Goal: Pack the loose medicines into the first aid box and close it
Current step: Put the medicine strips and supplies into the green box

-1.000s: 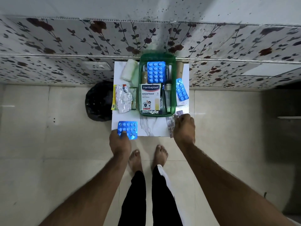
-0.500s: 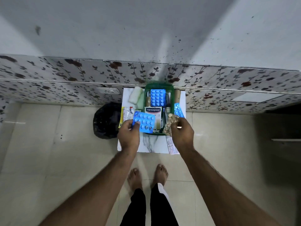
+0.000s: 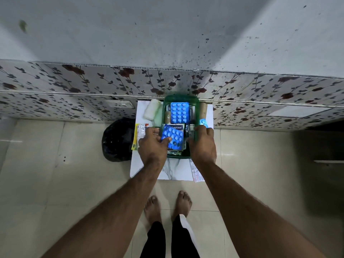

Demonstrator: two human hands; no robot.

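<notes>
The green first aid box (image 3: 181,97) stands open on a small white marble-look table (image 3: 176,169). My left hand (image 3: 152,146) holds a blue blister strip (image 3: 172,136) over the box's near half, on top of the Hansaplast carton (image 3: 177,127). My right hand (image 3: 202,144) reaches over the box's right rim, fingers closed on a small strip that is mostly hidden. Another blue blister strip (image 3: 179,112) lies in the far half. A third blue strip (image 3: 203,122) lies on the table right of the box.
Left of the box lie a white bandage roll (image 3: 152,111) and silver foil strips (image 3: 141,133). A brown roll (image 3: 203,109) stands at the far right. A printed leaflet (image 3: 195,172) hangs off the table's near right edge. A black bag (image 3: 117,139) sits on the floor left.
Both hands moved forward from the table's near edge to the box. The left one carried the blue strip into the box; the right one brought a small strip over the right rim.
</notes>
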